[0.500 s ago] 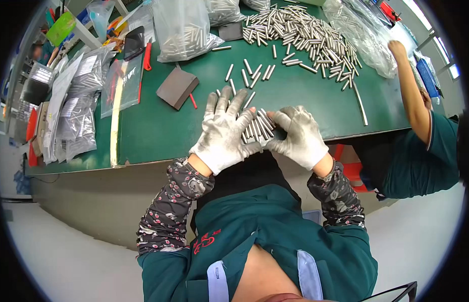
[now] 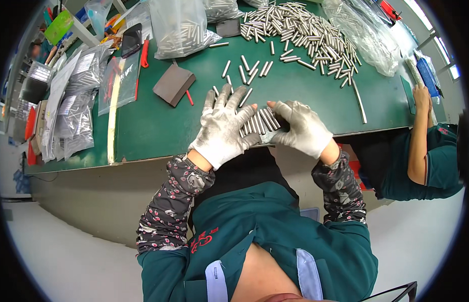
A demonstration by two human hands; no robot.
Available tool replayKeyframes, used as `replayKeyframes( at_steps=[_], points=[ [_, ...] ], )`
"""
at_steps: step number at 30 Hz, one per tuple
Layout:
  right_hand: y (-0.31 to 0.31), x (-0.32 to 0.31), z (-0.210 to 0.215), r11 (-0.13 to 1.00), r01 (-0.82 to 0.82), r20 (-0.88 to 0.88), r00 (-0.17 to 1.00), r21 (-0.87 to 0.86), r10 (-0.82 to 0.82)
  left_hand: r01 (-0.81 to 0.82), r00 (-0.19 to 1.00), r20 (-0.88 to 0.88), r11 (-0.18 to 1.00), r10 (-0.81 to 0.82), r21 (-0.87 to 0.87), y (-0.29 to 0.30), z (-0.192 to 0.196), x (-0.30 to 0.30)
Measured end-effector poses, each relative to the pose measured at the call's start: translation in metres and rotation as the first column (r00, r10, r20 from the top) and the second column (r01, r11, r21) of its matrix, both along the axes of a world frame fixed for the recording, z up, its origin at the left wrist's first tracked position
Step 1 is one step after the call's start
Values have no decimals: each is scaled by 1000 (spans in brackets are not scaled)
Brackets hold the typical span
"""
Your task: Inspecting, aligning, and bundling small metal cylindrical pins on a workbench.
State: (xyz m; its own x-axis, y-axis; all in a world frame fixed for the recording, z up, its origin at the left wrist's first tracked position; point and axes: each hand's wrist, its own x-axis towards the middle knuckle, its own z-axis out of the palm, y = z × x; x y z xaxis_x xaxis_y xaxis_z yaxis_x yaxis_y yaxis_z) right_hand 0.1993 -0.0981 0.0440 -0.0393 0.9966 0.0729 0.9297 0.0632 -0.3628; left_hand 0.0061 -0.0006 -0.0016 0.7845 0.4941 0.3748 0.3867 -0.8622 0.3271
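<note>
A row of short shiny metal pins (image 2: pixel 261 121) lies side by side between my two hands near the table's front edge. My left hand (image 2: pixel 219 126), in a worn white glove with bare thumb tip, rests with spread fingers at the row's left side. On the other side my right hand (image 2: pixel 305 128), gloved too, curves about the row's right end, thumb and forefinger apart; its other fingers are bent and partly hidden. A few loose pins (image 2: pixel 242 74) lie just beyond my left fingertips. Something pale shows beneath the row, too covered to name.
A large pile of pins (image 2: pixel 315 38) spreads at the back right. Beyond my left hand sit a dark block (image 2: pixel 174 84), a bag of pins (image 2: pixel 181 30) and a red-handled cutter (image 2: pixel 145 53). Packed bags (image 2: pixel 78 121) line the left. A co-worker's arm (image 2: pixel 420 131) reaches in at right.
My right hand has shifted slightly right, and its forefinger has moved up along the row's far side. My left hand stays nearly still. The co-worker's raised arm has come down.
</note>
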Motion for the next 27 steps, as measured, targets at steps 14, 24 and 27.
replayKeyframes(
  at_steps=[14, 24, 27],
  points=[
    [5, 0, 1, 1000, 6, 75, 997, -12, -5, 39, 998, 59, 999, -38, -8, 1, 1, 8],
    [14, 3, -2, 998, -57, -35, 998, -15, 57, 31, 998, 56, 999, -30, -27, 0, 1, 8],
    [15, 4, -1, 997, -48, -25, 999, -53, 47, 18, 1000, 23, 1000, -18, -10, -2, 3, 12]
  ],
)
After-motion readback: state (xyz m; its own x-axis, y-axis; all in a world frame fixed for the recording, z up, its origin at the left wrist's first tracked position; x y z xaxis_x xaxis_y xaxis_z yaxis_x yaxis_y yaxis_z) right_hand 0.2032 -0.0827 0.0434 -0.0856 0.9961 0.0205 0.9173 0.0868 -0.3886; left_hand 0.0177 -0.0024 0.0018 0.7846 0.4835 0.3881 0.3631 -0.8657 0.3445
